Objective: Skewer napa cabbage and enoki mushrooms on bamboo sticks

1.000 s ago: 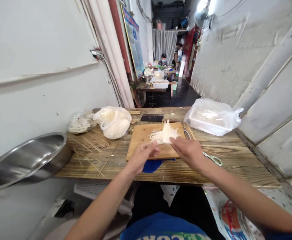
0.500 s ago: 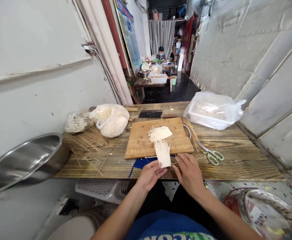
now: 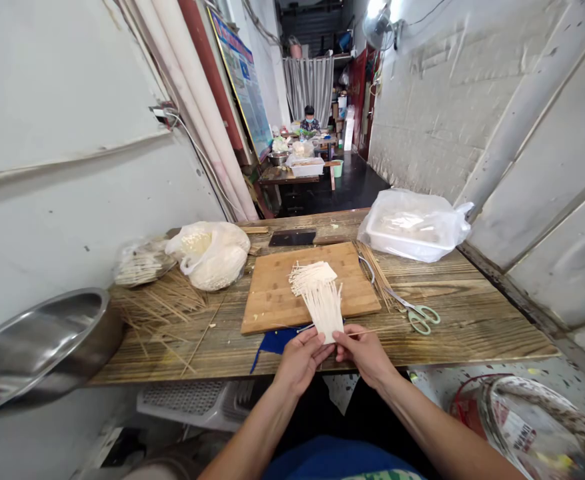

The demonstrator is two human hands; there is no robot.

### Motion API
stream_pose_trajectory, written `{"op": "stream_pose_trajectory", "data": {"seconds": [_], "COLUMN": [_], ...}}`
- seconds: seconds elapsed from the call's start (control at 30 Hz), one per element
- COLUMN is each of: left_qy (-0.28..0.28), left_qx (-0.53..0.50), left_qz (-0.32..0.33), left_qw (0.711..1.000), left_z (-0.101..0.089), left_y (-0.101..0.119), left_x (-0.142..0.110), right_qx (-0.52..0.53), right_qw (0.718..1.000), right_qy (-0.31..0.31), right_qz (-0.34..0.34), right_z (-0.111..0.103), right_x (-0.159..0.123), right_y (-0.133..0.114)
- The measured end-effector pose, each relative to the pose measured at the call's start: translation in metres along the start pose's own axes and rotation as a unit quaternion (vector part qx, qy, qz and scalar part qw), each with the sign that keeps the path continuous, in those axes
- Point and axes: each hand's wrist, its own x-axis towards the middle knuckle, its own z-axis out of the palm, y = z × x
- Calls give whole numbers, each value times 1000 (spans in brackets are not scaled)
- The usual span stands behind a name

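Observation:
Between my two hands is a flat bunch of enoki mushrooms [image 3: 325,308], its stems fanned out away from me and its cut base towards me. My left hand [image 3: 299,353] grips the base from the left, thumb on top. At the right edge of the base, my right hand [image 3: 365,353] pinches a thin bamboo skewer [image 3: 379,331], which sticks out to the right. Whether its tip is inside the bunch cannot be seen. Just beyond, a second enoki bunch [image 3: 317,272] lies on the wooden cutting board [image 3: 267,293], partly overlapped by the held one.
Scissors [image 3: 422,317] and skewers lie right of the board, a cleaver [image 3: 292,238] behind it. Loose skewers [image 3: 167,297], a bag of enoki [image 3: 217,257] and a steel basin [image 3: 47,347] are left. A bagged white tub [image 3: 415,227] stands right; a person [image 3: 310,120] sits far back.
My right hand has moved left and closed in on the base of the bunch. The held enoki's stems have spread wider and now overlap the other bunch. The view has shifted slightly.

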Motion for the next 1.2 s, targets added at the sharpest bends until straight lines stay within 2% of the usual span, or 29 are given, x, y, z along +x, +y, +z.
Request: {"op": "stream_pose_trajectory", "data": {"seconds": [0.27, 0.47, 0.67, 0.87, 1.2], "left_qy": [3, -51, -23, -6, -32], "left_qx": [-4, 25, 56, 54, 84], "left_qz": [3, -7, 17, 39, 17], "left_qw": [1000, 998, 998, 998, 996], "left_z": [2, 7, 11, 14, 14], "left_y": [-3, 6, 8, 6, 12], "left_x": [4, 1, 2, 4, 9], "right_qx": [52, 55, 47, 72, 74], "right_qw": [998, 998, 998, 997, 997], "right_qy": [15, -6, -25, 7, -4], "right_qz": [6, 13, 13, -19, 14], "right_z": [0, -2, -2, 3, -1], "right_x": [-3, -2, 3, 5, 9], "right_y": [0, -1, -2, 3, -3]}}
